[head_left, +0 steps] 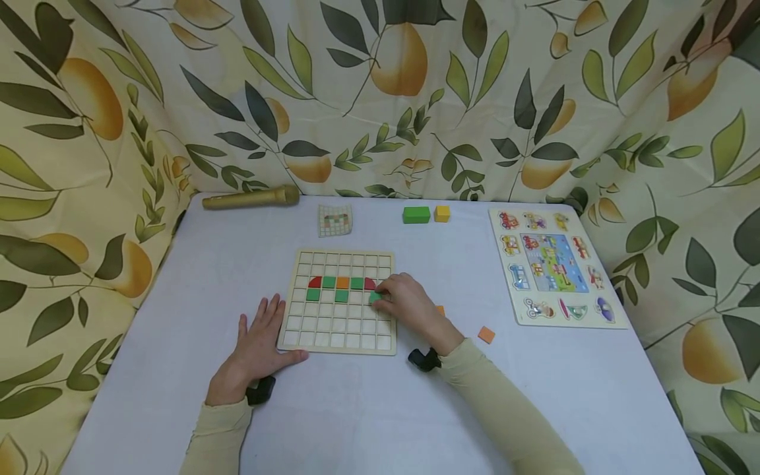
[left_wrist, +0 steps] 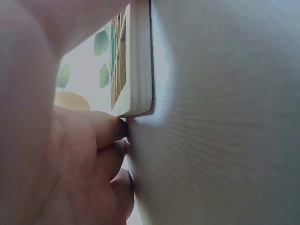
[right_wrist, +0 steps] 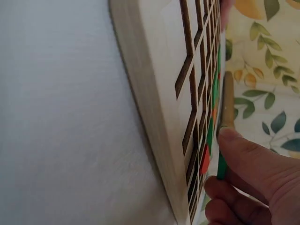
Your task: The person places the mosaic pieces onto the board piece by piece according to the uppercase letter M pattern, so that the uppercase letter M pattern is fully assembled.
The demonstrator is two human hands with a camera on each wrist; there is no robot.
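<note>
A wooden grid board lies on the white table. Along one of its rows run red quarter-round tiles at both ends, with green tiles and an orange tile between them. Below that row sit two green squares, one at the left and one in the middle. My right hand pinches a green square tile between thumb and fingers over the board's right side, below the red tile. My left hand rests with fingers spread at the board's lower left corner, its thumb along the near edge.
Behind the board lies a small pattern card. Green and yellow blocks stand at the back. On the right are a loose orange tile and a picture puzzle board. A gold tube lies back left.
</note>
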